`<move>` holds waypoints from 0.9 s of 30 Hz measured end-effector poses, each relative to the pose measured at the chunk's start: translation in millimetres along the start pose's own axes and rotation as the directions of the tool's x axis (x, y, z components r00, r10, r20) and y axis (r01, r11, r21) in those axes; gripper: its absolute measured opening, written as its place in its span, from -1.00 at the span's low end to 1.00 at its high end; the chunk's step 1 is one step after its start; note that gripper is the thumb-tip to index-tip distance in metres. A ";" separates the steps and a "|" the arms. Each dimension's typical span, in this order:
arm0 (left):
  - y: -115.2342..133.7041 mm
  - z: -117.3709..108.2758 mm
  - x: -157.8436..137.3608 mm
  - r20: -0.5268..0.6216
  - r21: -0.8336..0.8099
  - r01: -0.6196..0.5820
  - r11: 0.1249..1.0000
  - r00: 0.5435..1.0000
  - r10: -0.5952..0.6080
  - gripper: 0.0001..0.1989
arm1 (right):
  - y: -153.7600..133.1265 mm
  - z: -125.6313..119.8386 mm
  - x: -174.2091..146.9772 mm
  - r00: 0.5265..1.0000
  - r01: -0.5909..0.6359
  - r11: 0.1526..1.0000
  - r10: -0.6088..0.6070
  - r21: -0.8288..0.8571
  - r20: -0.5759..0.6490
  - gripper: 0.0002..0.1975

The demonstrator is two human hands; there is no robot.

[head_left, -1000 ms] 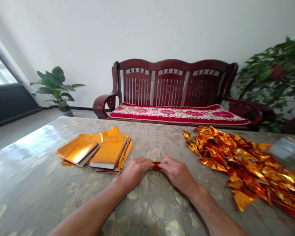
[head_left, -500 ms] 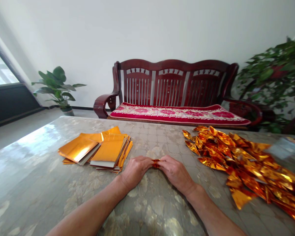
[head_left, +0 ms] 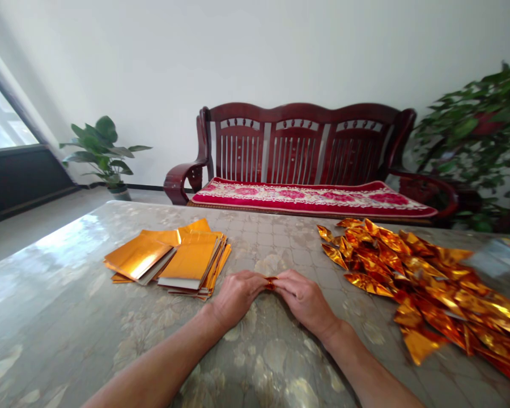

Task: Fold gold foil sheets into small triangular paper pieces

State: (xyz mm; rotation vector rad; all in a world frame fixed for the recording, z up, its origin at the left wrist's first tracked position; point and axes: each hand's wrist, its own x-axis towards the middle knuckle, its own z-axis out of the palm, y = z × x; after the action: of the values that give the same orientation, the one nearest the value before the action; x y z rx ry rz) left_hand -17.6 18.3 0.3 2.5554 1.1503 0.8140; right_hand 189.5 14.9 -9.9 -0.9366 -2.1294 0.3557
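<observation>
Between my two hands, just above or on the table, is a small piece of shiny orange-gold foil paper (head_left: 271,283); only its middle shows, the rest covered by fingers. My left hand (head_left: 239,296) pinches its left end, and my right hand (head_left: 302,297) pinches the right end. Left of my left hand lies a loose stack of flat gold foil paper sheets (head_left: 189,258) with pale undersides. To the right of my right hand spreads a heap of folded, pointed gold foil pieces (head_left: 386,255).
Under everything is a table (head_left: 161,345) with a glossy, flower-patterned cover. A clear plastic bag (head_left: 499,258) lies at the right, behind the heap. Past the far edge stands a dark red wooden bench (head_left: 297,150) with a red floral seat cover. Potted plants (head_left: 104,147) flank it.
The fingers have drawn slightly closer together, so less of the foil shows between them. The whole view has shifted a little; the stack and heap lie as before.
</observation>
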 end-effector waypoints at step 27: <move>0.5 5.5 -3.7 -0.095 -0.158 0.066 0.985 0.992 -0.081 -0.83 | -0.1 2.5 -0.8 0.992 0.074 0.997 -0.071 0.033 -0.104 -0.70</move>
State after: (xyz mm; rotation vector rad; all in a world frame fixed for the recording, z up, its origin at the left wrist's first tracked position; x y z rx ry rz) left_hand -16.2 15.4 -5.5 2.3563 1.1544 0.9844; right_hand 187.9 14.4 -11.9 -0.8364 -2.0503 0.3027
